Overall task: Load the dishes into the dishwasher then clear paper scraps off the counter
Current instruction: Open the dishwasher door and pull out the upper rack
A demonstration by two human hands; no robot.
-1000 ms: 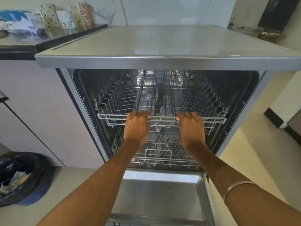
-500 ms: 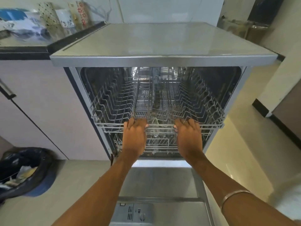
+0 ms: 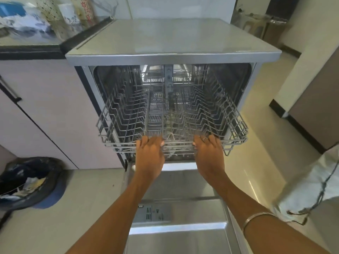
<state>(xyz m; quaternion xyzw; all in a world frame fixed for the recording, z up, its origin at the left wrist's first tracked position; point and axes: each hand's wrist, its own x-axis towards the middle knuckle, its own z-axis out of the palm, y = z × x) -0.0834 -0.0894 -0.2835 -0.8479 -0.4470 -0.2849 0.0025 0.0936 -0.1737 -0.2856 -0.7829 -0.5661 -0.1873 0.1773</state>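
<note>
Since the earlier frames, the upper rack (image 3: 172,114) has travelled outward from the dishwasher (image 3: 172,57) cavity: one second ago its front rail sat inside the opening, and it now projects past the front frame, over the hinge end of the lowered door (image 3: 181,233). Both hands have moved back with it toward the person.

Rack orientation: the rack sits level, with its sliding axis running front to back, out of the cavity toward the viewer. Its front rail runs left to right across the opening. The tine rows run front to back on either side of a central channel. No dishes are visible in the rack.

Grip, left hand (image 3: 149,153): palm down, fingers curled over the front rail left of centre, holding the wire. The fingertips are hidden behind the rail.

Grip, right hand (image 3: 209,153): palm down, fingers curled over the same rail right of centre, holding it. A ring (image 3: 205,138) is worn on one finger and a bangle (image 3: 256,219) on the forearm.

The hands are apart, with a bare section of rail between them.

Surroundings: a counter (image 3: 31,46) to the left of the dishwasher carries blurred patterned items. A lined bin (image 3: 27,182) stands on the floor at lower left.
</note>
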